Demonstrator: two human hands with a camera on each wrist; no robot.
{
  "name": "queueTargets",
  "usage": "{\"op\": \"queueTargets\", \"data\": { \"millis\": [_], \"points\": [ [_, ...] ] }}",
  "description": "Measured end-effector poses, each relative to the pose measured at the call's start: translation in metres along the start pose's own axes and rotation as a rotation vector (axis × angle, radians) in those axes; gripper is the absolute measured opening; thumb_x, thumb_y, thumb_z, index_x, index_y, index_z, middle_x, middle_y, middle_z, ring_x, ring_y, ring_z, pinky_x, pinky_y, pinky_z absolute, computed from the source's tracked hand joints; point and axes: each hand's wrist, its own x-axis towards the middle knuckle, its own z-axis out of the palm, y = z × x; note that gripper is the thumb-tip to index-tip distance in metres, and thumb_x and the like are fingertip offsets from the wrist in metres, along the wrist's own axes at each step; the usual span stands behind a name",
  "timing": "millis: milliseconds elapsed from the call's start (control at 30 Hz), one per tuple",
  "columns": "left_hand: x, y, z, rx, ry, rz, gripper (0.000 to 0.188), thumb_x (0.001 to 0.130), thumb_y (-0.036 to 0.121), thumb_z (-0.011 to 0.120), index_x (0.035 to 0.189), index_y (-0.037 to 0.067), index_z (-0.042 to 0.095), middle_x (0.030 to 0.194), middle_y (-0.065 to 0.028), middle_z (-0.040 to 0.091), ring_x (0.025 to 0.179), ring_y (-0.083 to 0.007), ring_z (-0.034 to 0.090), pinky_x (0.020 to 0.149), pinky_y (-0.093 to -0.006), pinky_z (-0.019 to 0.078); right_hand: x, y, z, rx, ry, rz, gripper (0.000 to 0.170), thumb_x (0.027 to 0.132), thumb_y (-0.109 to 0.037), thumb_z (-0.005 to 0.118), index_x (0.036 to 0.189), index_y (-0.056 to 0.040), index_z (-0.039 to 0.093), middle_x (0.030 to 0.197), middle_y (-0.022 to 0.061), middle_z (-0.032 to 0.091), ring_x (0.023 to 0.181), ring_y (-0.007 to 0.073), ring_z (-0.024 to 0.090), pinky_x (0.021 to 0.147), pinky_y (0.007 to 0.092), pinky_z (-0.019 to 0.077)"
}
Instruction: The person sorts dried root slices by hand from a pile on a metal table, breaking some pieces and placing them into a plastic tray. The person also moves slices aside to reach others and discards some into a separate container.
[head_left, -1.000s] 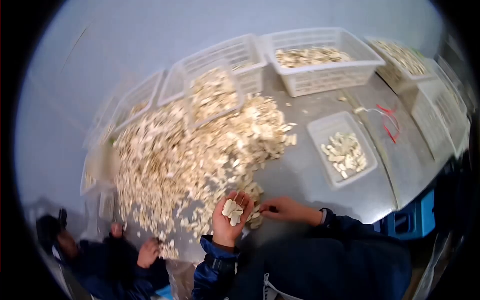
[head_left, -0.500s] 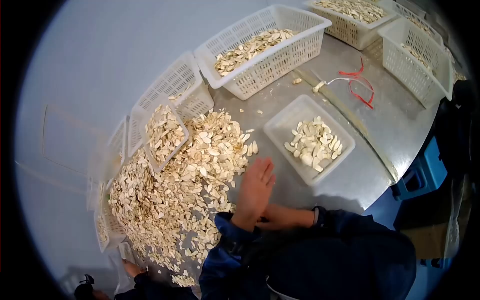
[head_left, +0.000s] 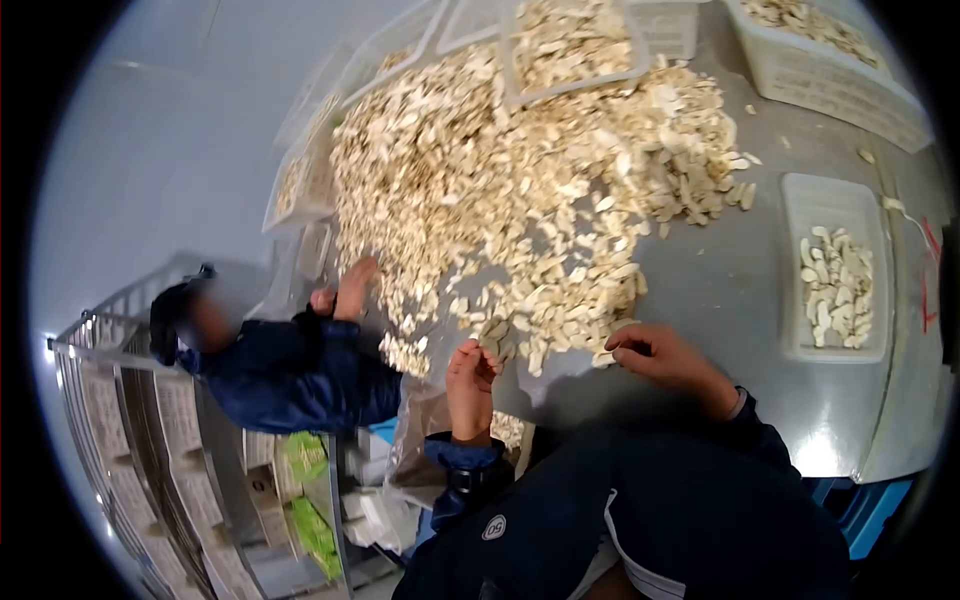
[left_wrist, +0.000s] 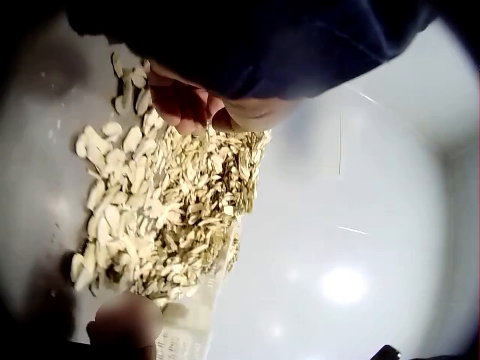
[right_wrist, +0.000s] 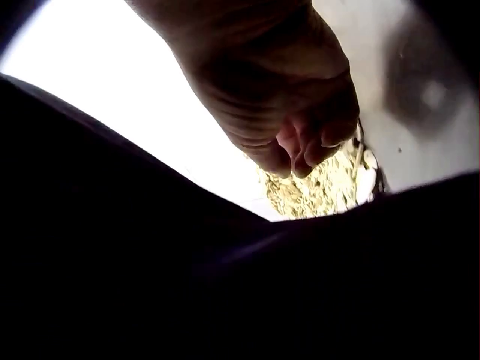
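Note:
A large heap of pale, flat dried slices [head_left: 440,170] covers much of the metal table in the head view. My left hand [head_left: 470,385] is at the heap's near edge, its fingers bent and fingertips right at a few shaded slices [head_left: 495,340]. In the left wrist view, its thumb and fingers come close together over the heap. My right hand [head_left: 670,358] lies further right, fingers curled, beside slices [head_left: 622,326] at the edge. The right wrist view shows those curled fingers from the palm side. I cannot tell whether either hand pinches a slice.
To the right stands a shallow white tray [head_left: 792,260] holding some slices. A slotted plastic basket [head_left: 830,95] and another container [head_left: 640,70] of slices stand at the back. Another person [head_left: 300,370] works at the left end, near a shelving rack [head_left: 130,440].
The left hand held several slices palm up, then stretched out flat near the tray. It is now back at the heap. The right hand has moved to the heap's edge; the camera has turned left.

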Motion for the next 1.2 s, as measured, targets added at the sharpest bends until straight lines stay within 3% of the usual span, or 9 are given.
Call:
{"op": "queueTargets", "data": {
  "millis": [67,167,267,300,367,667,767,967,1200],
  "points": [
    [-0.011,-0.018,-0.01,0.22,0.128,0.033,0.012,0.099,0.009,0.056,0.108,0.003,0.061,0.085,-0.0016,0.06,0.078,-0.0111,0.057,0.072,-0.0241,0.0463,0.012,0.005,0.006,0.118,-0.048,0.062,0.022,0.097,-0.021,0.062,0.11,-0.0052,0.067,0.084,0.0001,0.064,0.074,0.0084,0.057,0.066,0.0255,0.0466],
    [-0.014,-0.047,-0.015,0.652,-0.05,0.19,0.012,0.098,0.008,0.061,0.107,0.001,0.064,0.092,-0.0001,0.063,0.081,-0.0082,0.058,0.076,-0.0226,0.0472,0.018,-0.004,0.001,0.298,-0.04,0.189,0.022,0.098,-0.021,0.06,0.113,-0.0065,0.067,0.087,-0.0044,0.061,0.075,0.0048,0.053,0.067,0.0215,0.0448],
    [-0.012,-0.038,0.025,1.231,-0.208,0.623,0.021,0.088,0.01,0.071,0.105,0.001,0.063,0.11,-0.0128,0.061,0.101,-0.0273,0.058,0.09,-0.0364,0.0467,0.02,0.003,-0.004,0.465,-0.005,0.186,0.021,0.099,-0.022,0.06,0.113,-0.0075,0.067,0.086,-0.0047,0.06,0.074,0.0043,0.052,0.066,0.0209,0.044],
    [-0.011,-0.038,0.033,1.288,-0.219,0.596,0.031,0.081,0.012,0.075,0.106,0.001,0.06,0.115,-0.018,0.057,0.11,-0.0359,0.054,0.093,-0.0414,0.0449,0.02,0.002,-0.005,0.465,-0.008,0.179,0.021,0.099,-0.022,0.06,0.113,-0.0077,0.067,0.086,-0.0047,0.06,0.074,0.0043,0.052,0.066,0.0207,0.0438],
    [-0.006,-0.037,0.039,1.363,-0.211,0.593,0.033,0.08,0.012,0.076,0.105,0.001,0.058,0.12,-0.0193,0.055,0.112,-0.038,0.052,0.095,-0.043,0.0447,0.018,0.0,-0.007,0.468,-0.02,0.165,0.022,0.099,-0.022,0.059,0.113,-0.008,0.067,0.085,-0.0049,0.06,0.073,0.0042,0.052,0.066,0.0203,0.0433],
    [-0.004,-0.039,0.026,1.22,-0.09,0.424,0.03,0.08,0.002,0.073,0.106,0.0,0.057,0.107,-0.0174,0.058,0.087,-0.0348,0.06,0.075,-0.0374,0.0516,0.014,0.002,-0.012,0.425,0.094,0.198,0.018,0.099,-0.019,0.059,0.111,-0.0089,0.066,0.082,-0.0052,0.059,0.071,0.0047,0.052,0.067,0.0211,0.0451],
    [-0.001,-0.041,0.013,1.272,-0.094,0.529,0.028,0.082,0.0,0.071,0.107,0.0,0.058,0.098,-0.015,0.06,0.077,-0.0295,0.062,0.07,-0.0324,0.0519,0.014,0.003,-0.013,0.419,0.107,0.216,0.017,0.099,-0.018,0.058,0.111,-0.0083,0.066,0.081,-0.0051,0.058,0.071,0.0047,0.052,0.067,0.0214,0.0457],
    [-0.006,-0.054,0.003,0.779,-0.002,0.238,0.019,0.093,0.0,0.065,0.11,-0.002,0.058,0.093,-0.0058,0.064,0.079,-0.0105,0.063,0.072,-0.0258,0.0516,0.016,0.009,-0.011,0.427,0.106,0.196,0.016,0.099,-0.014,0.057,0.111,-0.0067,0.066,0.081,-0.0047,0.058,0.07,0.0047,0.052,0.066,0.0211,0.046],
    [-0.004,-0.055,-0.008,0.43,-0.056,0.074,0.015,0.096,0.0,0.062,0.111,-0.001,0.059,0.091,-0.0017,0.064,0.08,-0.0079,0.06,0.072,-0.0219,0.0496,0.015,0.009,-0.011,0.391,0.085,0.181,0.017,0.098,-0.012,0.059,0.112,-0.0056,0.065,0.082,-0.0038,0.059,0.071,0.0048,0.053,0.066,0.0213,0.0468]
  ]
}}
